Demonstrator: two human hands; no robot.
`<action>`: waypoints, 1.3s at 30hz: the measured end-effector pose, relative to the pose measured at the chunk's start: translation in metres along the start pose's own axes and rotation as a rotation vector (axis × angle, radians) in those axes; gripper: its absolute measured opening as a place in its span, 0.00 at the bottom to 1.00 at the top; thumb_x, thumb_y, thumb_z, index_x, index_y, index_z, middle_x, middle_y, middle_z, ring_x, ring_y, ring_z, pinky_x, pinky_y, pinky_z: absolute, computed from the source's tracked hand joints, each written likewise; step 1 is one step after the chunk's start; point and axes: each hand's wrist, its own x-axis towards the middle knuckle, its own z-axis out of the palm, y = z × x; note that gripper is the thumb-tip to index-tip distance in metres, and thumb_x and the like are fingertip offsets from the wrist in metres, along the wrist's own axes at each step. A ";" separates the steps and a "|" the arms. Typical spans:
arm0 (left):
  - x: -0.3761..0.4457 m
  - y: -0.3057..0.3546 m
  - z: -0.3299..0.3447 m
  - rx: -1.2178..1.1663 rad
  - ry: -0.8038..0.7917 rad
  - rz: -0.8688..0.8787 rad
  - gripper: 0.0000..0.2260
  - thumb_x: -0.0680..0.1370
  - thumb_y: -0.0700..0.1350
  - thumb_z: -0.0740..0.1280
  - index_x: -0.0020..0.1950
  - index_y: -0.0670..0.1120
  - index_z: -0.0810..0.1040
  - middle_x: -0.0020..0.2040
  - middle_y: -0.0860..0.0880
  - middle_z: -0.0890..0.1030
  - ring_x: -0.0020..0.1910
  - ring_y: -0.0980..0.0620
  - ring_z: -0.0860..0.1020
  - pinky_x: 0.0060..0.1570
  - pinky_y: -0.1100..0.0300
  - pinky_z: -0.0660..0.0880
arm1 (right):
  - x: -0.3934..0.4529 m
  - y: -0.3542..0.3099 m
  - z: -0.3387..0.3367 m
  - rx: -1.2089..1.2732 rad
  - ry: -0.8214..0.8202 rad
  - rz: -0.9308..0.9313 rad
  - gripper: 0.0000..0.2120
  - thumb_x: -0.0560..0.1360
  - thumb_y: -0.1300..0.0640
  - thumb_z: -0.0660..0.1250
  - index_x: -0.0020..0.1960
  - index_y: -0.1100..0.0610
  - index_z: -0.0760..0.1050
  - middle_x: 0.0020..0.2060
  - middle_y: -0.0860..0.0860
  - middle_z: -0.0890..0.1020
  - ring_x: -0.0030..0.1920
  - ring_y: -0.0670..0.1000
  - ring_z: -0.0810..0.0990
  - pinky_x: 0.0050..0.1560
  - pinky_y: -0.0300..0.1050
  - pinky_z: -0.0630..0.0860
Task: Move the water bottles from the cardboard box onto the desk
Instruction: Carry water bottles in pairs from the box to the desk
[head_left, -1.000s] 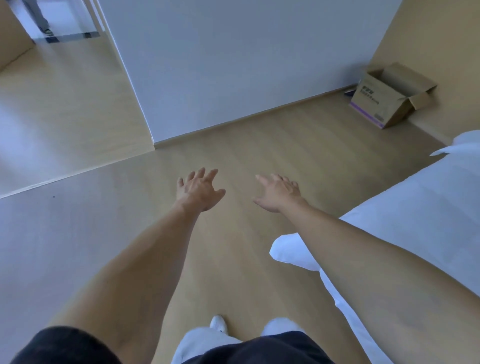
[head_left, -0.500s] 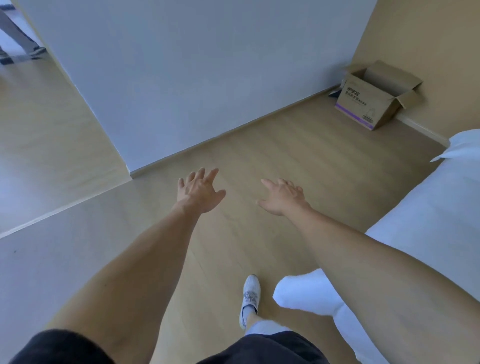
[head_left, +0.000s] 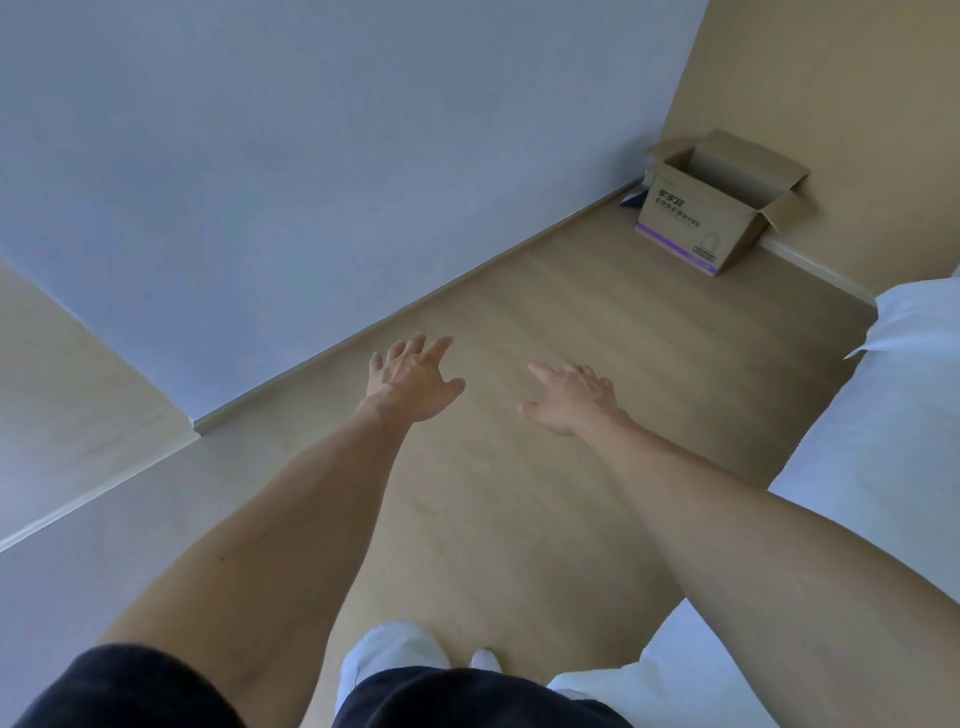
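Both arms are stretched out forward over the light wooden plank floor (head_left: 519, 493), bare to the short dark sleeves. The left hand (head_left: 410, 382) has its fingers spread and fairly straight, thumb out to the side, holding nothing. The right hand (head_left: 569, 397) is likewise relaxed with its fingers loosely extended and apart, and it too is empty. The two hands hang near one another, palms down, touching nothing.

The brown cardboard box with dark print and a purple stripe along its bottom edge (head_left: 696, 218) sits on the floor in the far corner, where the pale blue-grey wall (head_left: 337, 156) meets the tan wall (head_left: 831, 78). It is well apart from both hands. Its top flaps stand open; from here the inside looks dark and I cannot tell what it holds. Something small and dark pokes out just behind its left side, against the skirting.

Along the right runs a bed with white bedding (head_left: 883, 441), passing beneath the right forearm. At the bottom, light trousers and the toe of a white shoe (head_left: 485, 660) show below the dark shirt.
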 end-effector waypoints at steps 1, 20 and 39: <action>0.015 0.005 -0.001 0.002 -0.002 0.019 0.31 0.79 0.63 0.59 0.80 0.59 0.54 0.81 0.48 0.56 0.80 0.46 0.55 0.77 0.43 0.52 | 0.011 0.006 -0.004 0.000 0.003 0.013 0.33 0.76 0.35 0.61 0.77 0.44 0.60 0.74 0.57 0.67 0.74 0.58 0.65 0.71 0.57 0.62; 0.395 0.099 -0.091 0.076 -0.069 0.357 0.31 0.80 0.63 0.58 0.81 0.59 0.53 0.82 0.49 0.55 0.80 0.45 0.55 0.76 0.41 0.53 | 0.295 0.076 -0.142 0.068 0.052 0.364 0.33 0.76 0.36 0.62 0.77 0.43 0.59 0.73 0.55 0.68 0.73 0.57 0.65 0.68 0.56 0.63; 0.688 0.295 -0.108 0.144 -0.148 0.481 0.31 0.80 0.62 0.59 0.81 0.59 0.54 0.81 0.49 0.56 0.80 0.45 0.55 0.76 0.39 0.54 | 0.539 0.267 -0.230 0.168 0.013 0.481 0.33 0.77 0.37 0.61 0.79 0.44 0.56 0.74 0.56 0.66 0.75 0.58 0.62 0.72 0.57 0.61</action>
